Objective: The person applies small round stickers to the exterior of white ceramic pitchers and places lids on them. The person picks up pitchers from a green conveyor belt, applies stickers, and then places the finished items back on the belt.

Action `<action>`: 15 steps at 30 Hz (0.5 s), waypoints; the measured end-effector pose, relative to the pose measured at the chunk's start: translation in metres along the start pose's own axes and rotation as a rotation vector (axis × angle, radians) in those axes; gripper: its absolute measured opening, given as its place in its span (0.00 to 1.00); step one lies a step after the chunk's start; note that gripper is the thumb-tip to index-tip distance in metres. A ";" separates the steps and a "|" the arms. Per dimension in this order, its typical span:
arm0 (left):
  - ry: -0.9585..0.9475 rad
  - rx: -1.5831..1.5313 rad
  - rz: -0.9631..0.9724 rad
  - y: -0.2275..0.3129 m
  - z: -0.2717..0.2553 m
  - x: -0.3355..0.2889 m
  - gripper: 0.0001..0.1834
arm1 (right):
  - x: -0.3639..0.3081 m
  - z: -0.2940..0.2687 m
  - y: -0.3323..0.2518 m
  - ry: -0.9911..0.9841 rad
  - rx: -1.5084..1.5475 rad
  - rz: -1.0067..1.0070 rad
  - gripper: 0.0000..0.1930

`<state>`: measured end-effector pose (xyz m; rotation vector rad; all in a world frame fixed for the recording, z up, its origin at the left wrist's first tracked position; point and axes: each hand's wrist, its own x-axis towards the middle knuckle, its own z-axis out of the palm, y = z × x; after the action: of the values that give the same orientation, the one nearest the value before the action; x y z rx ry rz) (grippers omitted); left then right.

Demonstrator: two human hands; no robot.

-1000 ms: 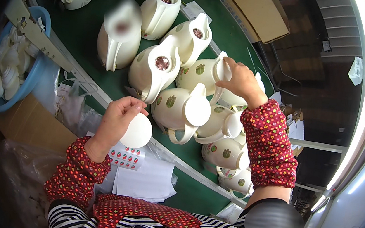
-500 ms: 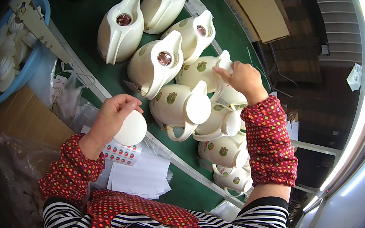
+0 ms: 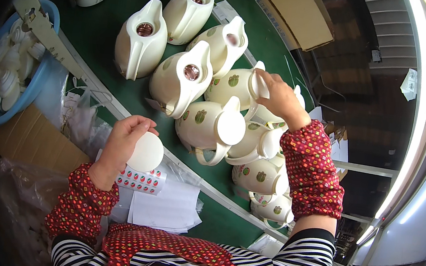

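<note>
My left hand [image 3: 119, 142] pinches a round white lid [image 3: 148, 152] by its edge, over the near side of the bench. Out to the right, my right hand [image 3: 282, 98] has its fingers on the white cap [image 3: 260, 85] at the mouth of a cream vacuum jug [image 3: 225, 87] with a green printed motif. That jug lies tilted among others. Nearer me, a capped jug [image 3: 199, 118] lies with its handle towards me. Behind my left hand's lid stands an uncapped jug [image 3: 174, 83], its shiny inner liner showing. My right fingertips are partly hidden behind the cap.
More uncapped jugs [image 3: 139, 47] stand farther back on the green bench [image 3: 95, 31]. A blue basin [image 3: 45, 72] of white lids is at the left. A sticker sheet [image 3: 140, 180] and white papers [image 3: 161, 209] lie near me. A bright lamp tube [image 3: 422, 105] runs along the right.
My right hand has shifted slightly, its fingers now lower and closer round the cap. My left hand has moved a little left and towards me with the lid.
</note>
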<state>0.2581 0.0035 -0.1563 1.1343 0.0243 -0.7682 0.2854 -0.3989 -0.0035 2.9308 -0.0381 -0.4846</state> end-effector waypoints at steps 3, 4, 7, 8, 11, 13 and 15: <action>0.020 0.004 -0.023 0.001 -0.003 -0.005 0.12 | 0.015 -0.007 -0.016 -0.178 0.120 0.363 0.44; 0.024 0.011 -0.031 0.002 -0.004 -0.007 0.12 | 0.016 -0.004 -0.012 -0.183 0.118 0.378 0.44; 0.034 -0.002 -0.021 -0.004 -0.014 -0.008 0.13 | 0.005 -0.005 -0.004 -0.035 0.112 0.040 0.44; 0.037 -0.028 -0.040 -0.005 -0.016 -0.009 0.13 | 0.006 -0.007 -0.004 -0.075 0.111 -0.019 0.42; 0.043 -0.091 -0.076 -0.006 -0.020 -0.012 0.13 | 0.009 -0.009 -0.013 -0.134 0.117 0.053 0.39; 0.043 -0.114 -0.074 -0.009 -0.022 -0.012 0.13 | 0.016 -0.006 -0.024 -0.148 0.087 0.196 0.39; 0.065 -0.128 -0.088 -0.002 -0.014 -0.013 0.12 | 0.022 0.009 -0.021 -0.107 0.030 0.272 0.40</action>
<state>0.2526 0.0216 -0.1595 1.0416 0.1765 -0.7968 0.3029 -0.3808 -0.0226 2.8619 -0.4543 -0.5980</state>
